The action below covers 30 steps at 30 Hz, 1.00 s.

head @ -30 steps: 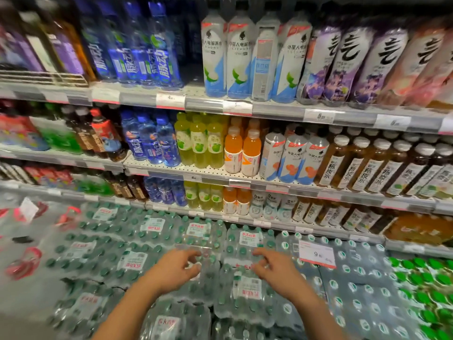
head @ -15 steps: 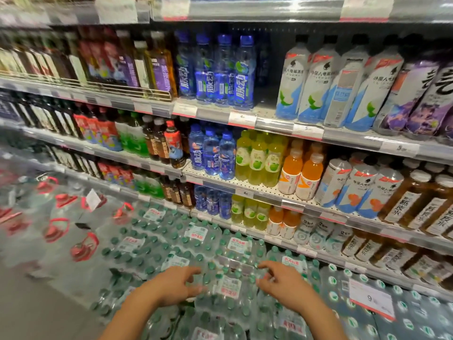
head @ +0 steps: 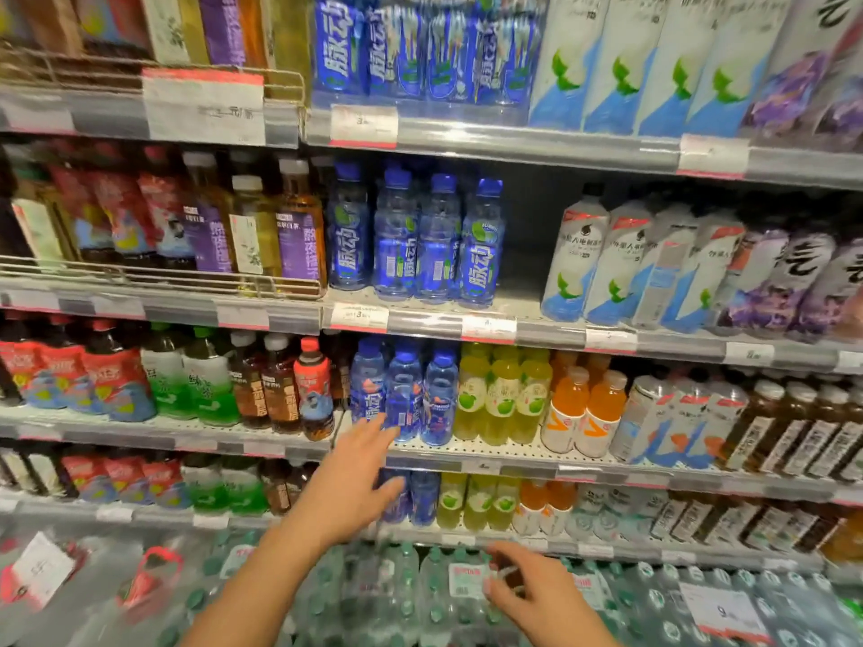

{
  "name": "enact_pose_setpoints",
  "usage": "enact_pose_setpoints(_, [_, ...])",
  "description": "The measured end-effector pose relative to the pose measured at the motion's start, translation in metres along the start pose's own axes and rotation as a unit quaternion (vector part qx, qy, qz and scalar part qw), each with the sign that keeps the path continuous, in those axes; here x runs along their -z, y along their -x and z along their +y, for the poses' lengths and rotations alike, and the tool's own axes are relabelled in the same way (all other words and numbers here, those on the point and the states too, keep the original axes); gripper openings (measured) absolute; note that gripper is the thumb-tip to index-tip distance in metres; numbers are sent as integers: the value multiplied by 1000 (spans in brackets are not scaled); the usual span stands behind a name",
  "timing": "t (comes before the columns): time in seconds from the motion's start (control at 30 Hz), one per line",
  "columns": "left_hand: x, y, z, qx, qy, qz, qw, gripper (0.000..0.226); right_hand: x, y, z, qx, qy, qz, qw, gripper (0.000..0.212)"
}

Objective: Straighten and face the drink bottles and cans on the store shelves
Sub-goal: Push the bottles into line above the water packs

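Three blue drink bottles (head: 404,392) stand in a row on the third shelf (head: 467,455); the middle one shows its barcode side. My left hand (head: 348,483) is raised in front of that shelf edge, fingers spread and straight, its fingertips just below the left blue bottles, holding nothing. My right hand (head: 532,595) hovers lower over shrink-wrapped packs of water bottles (head: 411,595), fingers loosely bent, holding nothing. More blue bottles (head: 415,240) stand on the shelf above, some turned sideways.
Yellow-green bottles (head: 499,394) and orange bottles (head: 583,413) stand to the right of the blue ones, dark tea bottles (head: 275,385) to the left. White and purple bottles (head: 654,268) fill the upper right. A price sign (head: 724,609) sits on the water packs.
The view has tilted up along the shelves. My left hand has lifted off the water packs towards the blue bottles on the third shelf. My right hand stays low over the packs.
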<state>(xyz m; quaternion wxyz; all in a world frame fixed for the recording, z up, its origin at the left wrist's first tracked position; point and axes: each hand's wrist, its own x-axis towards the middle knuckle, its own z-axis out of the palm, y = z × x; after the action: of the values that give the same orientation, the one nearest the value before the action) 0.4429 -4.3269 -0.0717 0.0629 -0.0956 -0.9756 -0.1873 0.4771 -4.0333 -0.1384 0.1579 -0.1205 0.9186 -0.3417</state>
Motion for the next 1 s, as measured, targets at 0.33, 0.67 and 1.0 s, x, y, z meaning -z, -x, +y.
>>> enact_pose_setpoints(0.33, [31, -126, 2, 18, -138, 61, 988, 100, 76, -9, -74, 40, 40, 185, 981, 57])
enact_pose_setpoints(0.67, [40, -142, -26, 42, -140, 97, 985, 95, 161, -106, -100, 72, 268, 271, 922, 86])
enact_pose_setpoints(1.0, [43, -148, -40, 37, -166, 88, 982, 102, 153, -156, -86, 22, 342, 231, 911, 96])
